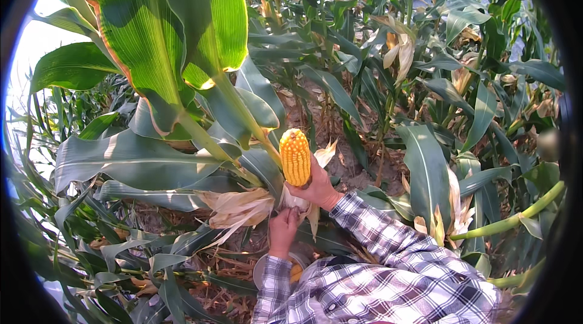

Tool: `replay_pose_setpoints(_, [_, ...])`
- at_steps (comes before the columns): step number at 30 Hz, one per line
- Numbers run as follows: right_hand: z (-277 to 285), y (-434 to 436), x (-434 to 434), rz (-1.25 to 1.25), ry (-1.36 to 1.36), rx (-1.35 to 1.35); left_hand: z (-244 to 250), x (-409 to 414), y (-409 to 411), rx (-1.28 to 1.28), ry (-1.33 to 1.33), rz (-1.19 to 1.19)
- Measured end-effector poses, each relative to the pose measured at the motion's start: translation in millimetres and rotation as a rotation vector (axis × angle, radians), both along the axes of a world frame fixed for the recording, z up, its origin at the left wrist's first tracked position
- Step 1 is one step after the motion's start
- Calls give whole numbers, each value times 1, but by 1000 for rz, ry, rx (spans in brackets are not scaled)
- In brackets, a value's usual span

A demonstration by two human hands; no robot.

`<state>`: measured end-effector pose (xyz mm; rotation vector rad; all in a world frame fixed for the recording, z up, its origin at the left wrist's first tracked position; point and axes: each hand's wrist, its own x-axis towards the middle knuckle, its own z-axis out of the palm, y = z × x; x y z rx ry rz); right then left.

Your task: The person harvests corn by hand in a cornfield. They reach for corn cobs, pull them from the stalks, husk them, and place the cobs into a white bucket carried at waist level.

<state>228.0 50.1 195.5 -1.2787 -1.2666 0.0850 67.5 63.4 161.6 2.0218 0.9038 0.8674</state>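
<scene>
A ripe yellow ear of corn (295, 157) stands tip up in front of me, its kernels bare. My right hand (319, 189) is wrapped around its lower part from the right. Pale dry husk (288, 199) is peeled down below the kernels, with a loose flap (326, 154) sticking up behind my right fingers. Just beneath, my left hand (283, 230) has its fingers closed on the husk at the ear's base. The exact grip there is partly hidden. More dry husk (243, 209) spreads out left of my hands.
A pale bucket (258, 272) with yellow corn in it stands below my left forearm, partly covered by the sleeve. Large green corn leaves (136, 160) rise close on the left. A bent green stalk (514, 221) crosses at right. Standing corn plants (401, 60) fill the background.
</scene>
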Motion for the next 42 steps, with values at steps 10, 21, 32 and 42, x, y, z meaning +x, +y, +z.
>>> replay_pose_setpoints(10, [6, -12, -32, -91, 58, 40, -9, -16, -5, -2, 26, 28])
replay_pose_setpoints(21, [-4, -19, -16, 307, -806, 249, -14, -53, 4, -805, -394, -186])
replay_pose_setpoints(32, [-13, -27, -76, 432, -948, -237, 11, -129, -55, -215, 310, -12])
replay_pose_setpoints(42, [-88, -93, -119, 1159, 674, -1407, -113, -213, -176, -506, 184, 166])
